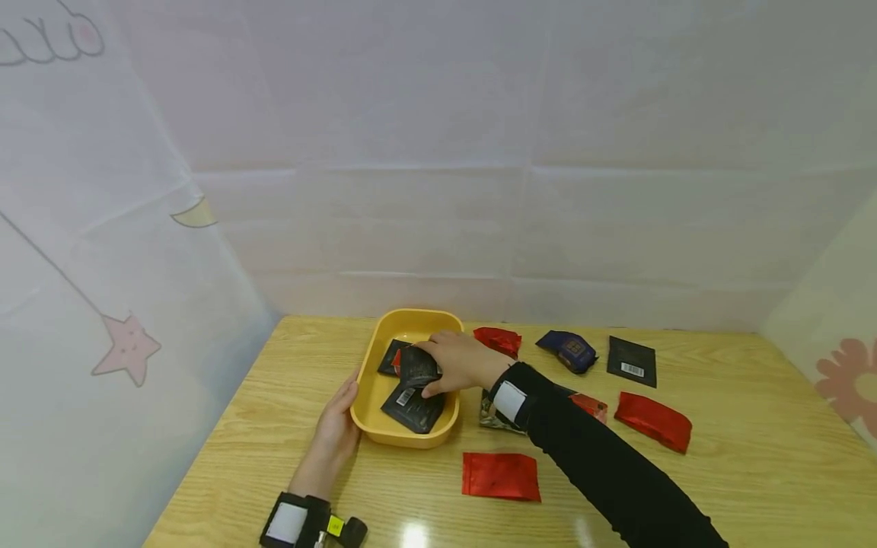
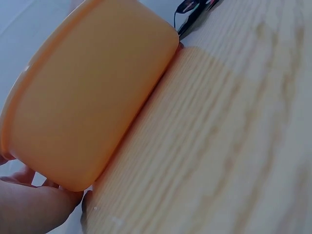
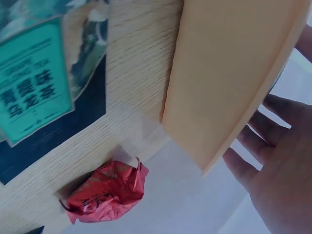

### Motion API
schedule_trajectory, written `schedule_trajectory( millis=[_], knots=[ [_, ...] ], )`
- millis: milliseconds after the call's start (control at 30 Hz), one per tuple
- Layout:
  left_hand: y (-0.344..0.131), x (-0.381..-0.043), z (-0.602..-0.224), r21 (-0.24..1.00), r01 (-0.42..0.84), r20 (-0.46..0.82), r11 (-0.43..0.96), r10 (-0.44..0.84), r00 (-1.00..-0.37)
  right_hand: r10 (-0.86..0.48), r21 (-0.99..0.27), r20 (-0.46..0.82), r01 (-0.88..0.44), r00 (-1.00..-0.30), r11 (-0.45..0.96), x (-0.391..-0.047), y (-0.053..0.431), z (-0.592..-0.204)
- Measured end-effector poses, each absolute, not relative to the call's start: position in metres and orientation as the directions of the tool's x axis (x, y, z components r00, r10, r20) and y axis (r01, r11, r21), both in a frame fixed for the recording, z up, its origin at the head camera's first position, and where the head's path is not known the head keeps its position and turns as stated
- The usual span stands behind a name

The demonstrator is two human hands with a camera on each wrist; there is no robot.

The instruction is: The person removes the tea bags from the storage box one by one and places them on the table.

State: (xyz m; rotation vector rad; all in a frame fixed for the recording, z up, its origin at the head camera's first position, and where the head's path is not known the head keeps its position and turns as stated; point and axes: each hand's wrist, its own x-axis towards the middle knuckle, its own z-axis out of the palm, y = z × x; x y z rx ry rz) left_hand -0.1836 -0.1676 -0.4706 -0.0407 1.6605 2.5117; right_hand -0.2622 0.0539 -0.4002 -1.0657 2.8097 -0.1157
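The right hand (image 1: 466,361) pinches a dark packet (image 1: 418,368) over the yellow tray (image 1: 404,441), whose left side the left hand (image 1: 339,423) grips; a slackened pinch could drop it askew.

Head view: bright glare on tabletop (image 1: 240,449). Left wrist view: soft focus. Right wrist view: shadow beside red packet (image 3: 108,194).

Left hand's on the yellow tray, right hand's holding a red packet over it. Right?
Packet colour is wrong: the right hand holds a black packet over the yellow tray, head view shows. The left hand on the tray is correct.
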Motion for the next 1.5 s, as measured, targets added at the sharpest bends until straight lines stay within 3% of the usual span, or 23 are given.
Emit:
schedule_trajectory(
  millis=[567,1200,1500],
  knots=[
    [-0.165,-0.185,-0.470,0.903,-0.150,-0.124,-0.402,0.090,-0.988,-0.721,-0.091,0.053,-0.722,-0.691,0.686,-0.233,0.089,-0.404],
    [-0.166,-0.184,-0.472,0.907,-0.154,-0.129,-0.392,0.090,-0.988,-0.697,-0.109,0.237,-0.731,-0.677,0.673,-0.195,0.129,-0.417],
    [-0.167,-0.184,-0.471,0.905,-0.156,-0.132,-0.395,0.088,-0.987,-0.683,-0.129,0.232,-0.718,-0.693,0.684,-0.171,0.147,-0.422]
  ],
)
